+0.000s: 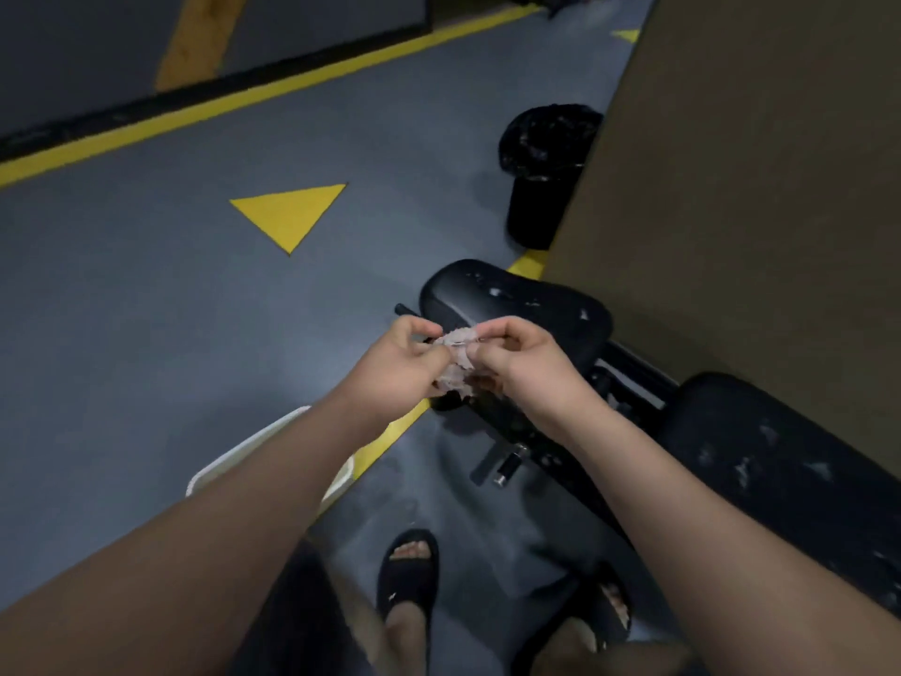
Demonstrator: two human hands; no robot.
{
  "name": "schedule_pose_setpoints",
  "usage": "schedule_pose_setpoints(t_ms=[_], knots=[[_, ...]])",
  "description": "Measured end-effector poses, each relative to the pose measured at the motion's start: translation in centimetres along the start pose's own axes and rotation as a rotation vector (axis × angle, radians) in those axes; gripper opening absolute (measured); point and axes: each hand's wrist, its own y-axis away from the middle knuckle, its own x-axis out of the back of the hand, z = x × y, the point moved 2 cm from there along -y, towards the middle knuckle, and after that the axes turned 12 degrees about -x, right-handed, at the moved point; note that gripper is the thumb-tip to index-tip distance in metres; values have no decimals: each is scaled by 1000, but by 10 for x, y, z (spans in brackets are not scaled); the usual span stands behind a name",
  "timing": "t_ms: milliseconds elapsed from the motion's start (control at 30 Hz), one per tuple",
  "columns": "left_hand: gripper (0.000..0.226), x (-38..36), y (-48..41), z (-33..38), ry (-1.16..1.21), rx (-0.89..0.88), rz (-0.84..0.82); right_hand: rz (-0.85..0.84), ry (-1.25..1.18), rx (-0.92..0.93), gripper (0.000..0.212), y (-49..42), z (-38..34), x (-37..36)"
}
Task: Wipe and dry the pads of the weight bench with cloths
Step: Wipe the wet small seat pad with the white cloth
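A small pale cloth (457, 356) with a wavy edge is bunched between both hands in the middle of the view. My left hand (397, 365) pinches its left side and my right hand (524, 365) pinches its right side. Just beyond them is the black seat pad (531, 304) of the weight bench, flecked with white marks. The longer black back pad (790, 475) runs toward the lower right, also speckled white. The bench's black frame (531, 431) joins the two pads under my right wrist.
A black bin with a bag liner (541, 173) stands beyond the seat pad beside a brown wall (755, 187). A white tub (244, 456) sits on the grey floor under my left forearm. Yellow lines and a yellow triangle (292, 212) mark the floor. My feet wear black slides (407, 578).
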Motion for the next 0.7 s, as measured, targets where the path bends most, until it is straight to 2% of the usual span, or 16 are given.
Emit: schedule_pose_setpoints(t_ms=[100, 200, 300, 433, 500, 600, 700], knots=[[15, -59, 5, 11, 147, 55, 15, 72, -7, 26, 25, 18, 7, 53], [26, -102, 7, 11, 272, 74, -14, 107, -42, 12, 25, 25, 20, 88], [39, -126, -2, 3, 156, 31, -86, 156, -68, -5, 19, 18, 32, 110], [17, -134, -25, -15, -37, -7, -117, 172, -68, -45, 11, 3, 52, 127], [11, -135, -33, -25, -147, -57, -126, 197, -43, -42, 18, -5, 60, 133], [22, -141, -43, -38, -71, -15, -140, 208, -25, -50, 26, -18, 62, 144], [26, -151, -59, -41, 14, 43, -139, 190, -9, -29, 16, -23, 62, 151]])
